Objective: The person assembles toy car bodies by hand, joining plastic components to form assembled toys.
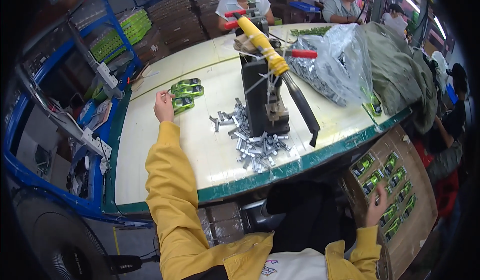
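Note:
Bright green and black pieces point(187, 86), exact kind unclear, lie grouped on the left of the pale table. My left hand point(164, 106) is at the near piece point(183, 103), fingers bent and closed at its left edge. My right hand point(376, 209) is low on the right, over an open cardboard box point(419, 219) holding rows of similar green pieces point(396, 177). Its fingers are raised and apart, and no object shows in them. Between my hands, a pile of small grey metal clips point(257, 147) surrounds the base of a black hand press point(256, 97) with a yellow-wrapped lever point(262, 45).
A clear plastic bag point(332, 62) full of metal parts and a dark green cloth point(392, 65) occupy the table's right. Blue shelving point(112, 22) and a black fan point(60, 245) are on the left. A co-worker point(227, 5) is across the table; others are at the back right.

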Action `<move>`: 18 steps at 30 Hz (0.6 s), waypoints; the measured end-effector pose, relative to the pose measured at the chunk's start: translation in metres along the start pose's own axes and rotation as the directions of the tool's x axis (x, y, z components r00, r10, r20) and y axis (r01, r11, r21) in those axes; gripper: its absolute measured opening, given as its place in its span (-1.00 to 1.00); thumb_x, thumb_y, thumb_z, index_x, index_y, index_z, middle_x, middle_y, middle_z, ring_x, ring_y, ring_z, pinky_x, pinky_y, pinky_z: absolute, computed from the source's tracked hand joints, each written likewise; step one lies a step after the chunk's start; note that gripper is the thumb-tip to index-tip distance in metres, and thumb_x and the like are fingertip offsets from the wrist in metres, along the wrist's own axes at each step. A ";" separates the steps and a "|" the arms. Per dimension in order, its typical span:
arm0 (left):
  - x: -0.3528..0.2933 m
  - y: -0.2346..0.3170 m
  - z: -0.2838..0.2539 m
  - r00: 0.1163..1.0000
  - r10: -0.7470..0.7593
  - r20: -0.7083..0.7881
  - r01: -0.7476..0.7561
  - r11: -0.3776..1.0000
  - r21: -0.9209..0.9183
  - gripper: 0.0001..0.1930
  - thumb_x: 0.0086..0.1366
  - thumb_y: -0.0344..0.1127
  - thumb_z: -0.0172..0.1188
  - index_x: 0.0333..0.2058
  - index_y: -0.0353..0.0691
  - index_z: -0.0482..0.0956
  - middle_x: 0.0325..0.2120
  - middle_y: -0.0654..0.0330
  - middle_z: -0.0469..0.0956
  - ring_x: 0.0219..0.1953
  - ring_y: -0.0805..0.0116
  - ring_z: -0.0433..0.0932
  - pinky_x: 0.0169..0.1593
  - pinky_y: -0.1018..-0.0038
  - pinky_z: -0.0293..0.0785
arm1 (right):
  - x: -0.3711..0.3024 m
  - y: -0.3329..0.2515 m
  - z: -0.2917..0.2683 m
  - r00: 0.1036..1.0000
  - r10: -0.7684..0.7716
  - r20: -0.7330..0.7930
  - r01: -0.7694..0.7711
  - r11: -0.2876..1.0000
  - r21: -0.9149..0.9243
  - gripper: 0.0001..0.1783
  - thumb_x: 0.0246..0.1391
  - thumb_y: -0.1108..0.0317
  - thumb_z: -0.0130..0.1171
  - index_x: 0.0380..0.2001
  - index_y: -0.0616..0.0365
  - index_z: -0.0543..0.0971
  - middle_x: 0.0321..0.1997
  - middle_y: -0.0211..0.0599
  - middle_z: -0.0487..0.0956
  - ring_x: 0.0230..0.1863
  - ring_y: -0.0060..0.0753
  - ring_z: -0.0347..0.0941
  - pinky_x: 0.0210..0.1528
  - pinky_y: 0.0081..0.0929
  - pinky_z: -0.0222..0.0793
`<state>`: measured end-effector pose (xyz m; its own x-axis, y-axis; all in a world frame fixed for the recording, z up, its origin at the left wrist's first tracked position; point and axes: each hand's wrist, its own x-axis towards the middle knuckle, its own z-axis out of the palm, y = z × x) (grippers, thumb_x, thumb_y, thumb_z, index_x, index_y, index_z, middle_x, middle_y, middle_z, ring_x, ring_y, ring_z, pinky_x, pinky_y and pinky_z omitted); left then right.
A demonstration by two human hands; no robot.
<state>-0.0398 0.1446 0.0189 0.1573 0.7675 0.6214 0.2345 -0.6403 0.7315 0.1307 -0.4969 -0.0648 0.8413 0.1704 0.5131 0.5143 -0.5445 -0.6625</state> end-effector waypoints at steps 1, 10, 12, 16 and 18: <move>0.014 0.002 0.004 0.997 0.081 -0.018 -0.076 0.981 0.179 -0.85 0.06 -0.30 -0.04 -0.39 -0.22 0.36 -0.60 0.13 0.50 -0.48 0.31 0.47 -0.42 0.48 0.32 | -0.008 -0.015 0.013 0.999 0.029 0.045 -0.032 0.996 0.087 -0.64 -0.16 0.59 -0.12 -0.19 0.25 0.34 -0.15 -0.21 0.37 -0.14 -0.33 0.28 -0.04 -0.51 0.11; 0.079 -0.055 0.072 0.969 0.059 0.240 -0.185 0.817 0.547 -0.73 0.05 -0.21 -0.05 -0.24 -0.10 0.23 -0.37 0.12 0.46 -0.29 0.13 0.41 -0.18 0.31 0.23 | -0.062 -0.103 0.072 0.909 -0.102 0.404 -0.015 0.961 0.276 -0.66 -0.31 0.63 -0.03 -0.31 0.26 0.41 -0.27 -0.15 0.43 -0.27 -0.31 0.38 -0.18 -0.52 0.24; 0.078 -0.073 0.075 0.919 -0.137 0.369 -0.096 0.831 0.548 -0.70 0.04 -0.15 -0.05 -0.24 -0.09 0.22 -0.35 0.12 0.46 -0.28 0.13 0.41 -0.19 0.29 0.24 | -0.067 -0.108 0.077 0.893 -0.074 0.444 -0.067 0.954 0.292 -0.67 -0.29 0.62 -0.02 -0.30 0.24 0.42 -0.32 -0.19 0.46 -0.35 -0.39 0.41 -0.23 -0.56 0.25; 0.077 -0.072 0.064 0.923 -0.091 0.373 -0.105 0.875 0.472 -0.70 0.04 -0.11 -0.05 -0.27 -0.10 0.24 -0.36 0.13 0.46 -0.27 0.14 0.41 -0.21 0.29 0.27 | -0.062 -0.123 0.082 0.873 -0.053 0.484 -0.117 0.942 0.314 -0.66 -0.28 0.64 -0.03 -0.30 0.25 0.42 -0.34 -0.21 0.47 -0.34 -0.39 0.41 -0.24 -0.58 0.26; 0.072 -0.063 0.060 0.911 -0.075 0.404 -0.131 0.879 0.458 -0.70 0.04 -0.10 -0.04 -0.28 -0.11 0.26 -0.36 0.12 0.46 -0.27 0.14 0.41 -0.22 0.31 0.28 | -0.055 -0.139 0.085 0.866 -0.106 0.488 -0.066 0.944 0.323 -0.67 -0.27 0.65 -0.05 -0.30 0.25 0.42 -0.34 -0.20 0.47 -0.34 -0.36 0.41 -0.24 -0.58 0.26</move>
<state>0.0139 0.2422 0.0012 0.5138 0.7600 0.3981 0.6248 -0.6495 0.4333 0.0273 -0.3609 -0.0468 0.7554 0.6062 0.2488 0.4839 -0.2600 -0.8356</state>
